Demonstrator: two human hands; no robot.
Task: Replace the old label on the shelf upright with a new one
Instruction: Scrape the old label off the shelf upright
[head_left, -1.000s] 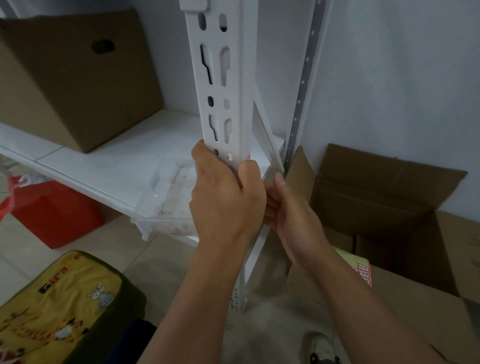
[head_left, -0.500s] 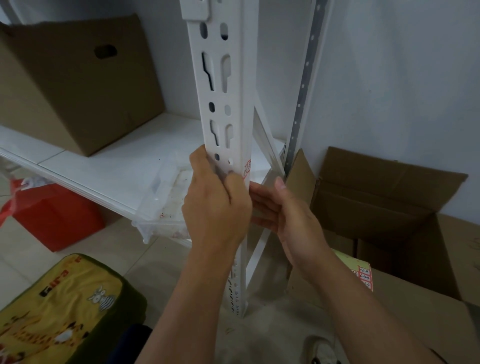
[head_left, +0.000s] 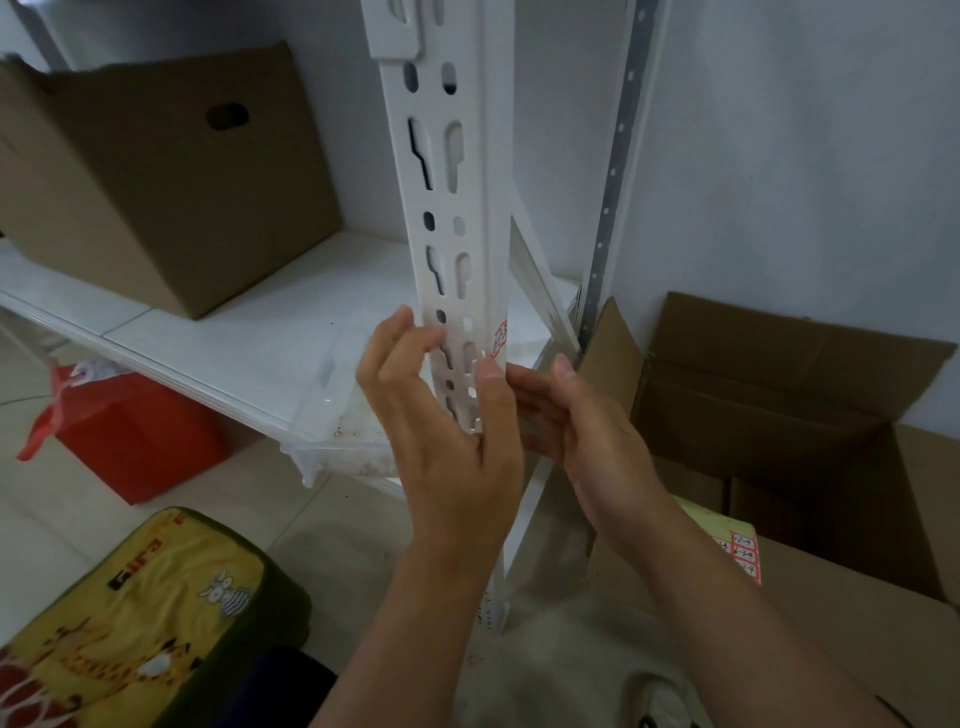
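since the frame a moment back, my left hand (head_left: 441, 441) has let go of the shelf upright (head_left: 452, 218): it was wrapped round the post, and now its fingers are spread and only loosely bent, the thumb lying along the upright's right edge and the fingertips at about 10 o'clock from the palm, just beside the slotted face. it grasps nothing that i can see. my right hand (head_left: 576, 421) sits at 3 o'clock of the left, fingers straight and relaxed, their tips reaching in behind the left thumb toward the upright's side face; whether they touch the metal i cannot tell. the label (head_left: 501, 336), white with red print, is stuck on the upright's right-hand side face, just at 12 o'clock of my left thumb tip, and neither hand covers it. the white upright stands vertical through the middle of the view. at 9 o'clock of it lies the white shelf board (head_left: 218, 332) with a brown cardboard box (head_left: 156, 176) on it at 10 o'clock. a clear plastic tray (head_left: 337, 415) juts from the shelf edge beside my left hand. a red bag (head_left: 130, 436) sits on the floor at 8 o'clock, a yellow printed cushion (head_left: 145, 613) at 7 o'clock, and an open cardboard carton (head_left: 779, 395) at 4 o'clock, with a sheet of red-edged labels (head_left: 740, 558) lying by my right forearm.
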